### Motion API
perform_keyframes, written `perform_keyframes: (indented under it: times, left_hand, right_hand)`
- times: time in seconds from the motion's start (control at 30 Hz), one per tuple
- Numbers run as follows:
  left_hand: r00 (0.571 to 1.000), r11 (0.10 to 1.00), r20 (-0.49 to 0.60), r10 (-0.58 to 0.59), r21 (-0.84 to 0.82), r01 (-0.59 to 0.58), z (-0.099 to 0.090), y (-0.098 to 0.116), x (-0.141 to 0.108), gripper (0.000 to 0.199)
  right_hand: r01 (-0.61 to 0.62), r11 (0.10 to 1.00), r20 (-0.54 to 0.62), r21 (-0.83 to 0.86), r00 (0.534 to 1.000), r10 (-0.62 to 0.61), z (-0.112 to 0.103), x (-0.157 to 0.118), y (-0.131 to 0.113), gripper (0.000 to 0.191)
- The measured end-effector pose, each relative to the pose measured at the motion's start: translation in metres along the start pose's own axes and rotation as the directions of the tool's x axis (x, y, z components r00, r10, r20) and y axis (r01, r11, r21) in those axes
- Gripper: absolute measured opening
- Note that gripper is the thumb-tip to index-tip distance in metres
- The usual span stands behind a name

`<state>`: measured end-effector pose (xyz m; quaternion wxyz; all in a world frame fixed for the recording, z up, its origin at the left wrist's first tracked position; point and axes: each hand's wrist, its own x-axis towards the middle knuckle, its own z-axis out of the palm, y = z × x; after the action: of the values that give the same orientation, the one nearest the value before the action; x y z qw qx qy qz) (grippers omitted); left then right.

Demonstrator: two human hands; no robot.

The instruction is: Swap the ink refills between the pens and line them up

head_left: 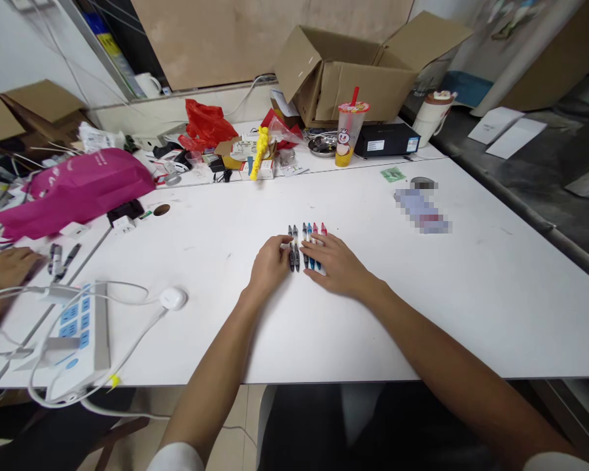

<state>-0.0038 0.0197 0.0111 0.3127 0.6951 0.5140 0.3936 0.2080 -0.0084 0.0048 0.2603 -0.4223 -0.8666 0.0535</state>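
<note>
Several pens lie side by side on the white table [216, 327], upright in the view. Two black pens [296, 256] form a pair at the left, touched at their left side by my left hand [271, 261], whose fingers are bent and close together. Across a small gap to the right are a black pen [305, 229], a blue pen [310, 229] and red-topped pens [323, 228]. My right hand [336, 263] lies over this second group with its fingers spread, hiding their middles.
A power strip [86, 333] with white cables and a round white charger [173, 298] are at the left, near another person's hand [10, 268]. Along the back stand a drink cup [348, 134], a cardboard box [358, 85] and a pink bag [88, 186].
</note>
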Motion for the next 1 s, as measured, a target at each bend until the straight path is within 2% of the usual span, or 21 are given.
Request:
perform_keyframes:
  times: [0.23,0.37,0.47,0.6,0.67,0.73,0.8,0.87,0.93,1.0]
  left_hand:
    - [1.0,1.0,0.002,-0.013,-0.004,0.013,-0.001,0.001,0.0,0.021]
    - [1.0,0.999,0.01,-0.004,0.044,0.004,-0.001,0.0,0.0,0.022]
    - [1.0,1.0,-0.005,-0.004,0.029,0.004,-0.002,0.001,-0.001,0.022]
    - [0.999,0.999,-0.008,-0.041,0.027,0.041,-0.003,0.006,-0.002,0.019]
    - [0.998,0.998,-0.011,-0.068,-0.001,0.068,-0.002,0.009,-0.001,0.016]
    - [0.992,0.985,-0.036,-0.125,-0.124,0.119,-0.002,0.013,0.001,0.018]
    - [0.975,0.914,-0.05,-0.219,-0.36,0.187,-0.003,0.018,0.003,0.029]
    - [0.954,0.764,-0.011,-0.3,-0.602,0.233,-0.005,0.023,0.005,0.036]
    - [0.947,0.628,0.049,-0.316,-0.738,0.248,-0.008,0.029,0.006,0.035]
    - [0.947,0.559,0.096,-0.306,-0.787,0.261,-0.012,0.035,0.005,0.031]
  right_hand:
    - [0.008,1.0,0.041,0.022,0.999,-0.009,0.001,0.002,0.001,0.036]
    - [-0.005,0.992,-0.053,0.126,0.999,0.012,-0.004,0.004,-0.002,0.036]
    - [-0.072,0.971,-0.158,0.23,0.981,0.11,-0.008,0.006,-0.003,0.032]
    - [-0.213,0.891,-0.168,0.401,0.939,0.3,-0.012,0.005,-0.007,0.031]
    - [-0.228,0.835,-0.188,0.501,0.913,0.362,-0.014,0.005,-0.01,0.03]
    - [-0.192,0.781,-0.231,0.594,0.89,0.394,-0.016,0.005,-0.014,0.029]
    - [-0.139,0.729,-0.261,0.67,0.876,0.406,-0.018,0.004,-0.018,0.027]
    - [-0.108,0.666,-0.235,0.738,0.884,0.404,-0.018,0.004,-0.02,0.025]
    - [-0.113,0.59,-0.161,0.8,0.906,0.392,-0.016,0.003,-0.02,0.022]
    - [-0.146,0.503,-0.069,0.852,0.921,0.384,-0.015,0.003,-0.019,0.023]
